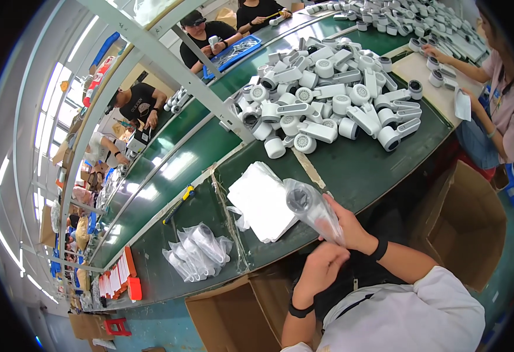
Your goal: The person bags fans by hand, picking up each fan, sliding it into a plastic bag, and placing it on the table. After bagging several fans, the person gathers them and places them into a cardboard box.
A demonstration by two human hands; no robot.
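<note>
A grey-white handheld fan (305,202) inside a clear plastic bag is held tilted over the table's near edge, its round head pointing away from me. My right hand (350,227) is wrapped round its lower part from the right. Close below the bag's near end, my left hand (322,268) has its fingers curled in; whatever they grip is hidden. Just left of the fan lies a stack of white bags or sheets (260,199). Several bagged fans (198,251) lie farther left. A large heap of unbagged fans (327,97) covers the table beyond.
A yellow-and-black utility knife (179,204) lies by a metal rail. Orange-and-white boxes (116,276) stand at the left end. Open cardboard boxes (468,226) sit on the floor right and below the table. A co-worker (503,111) handles fans at right; others work across the green conveyor (169,170).
</note>
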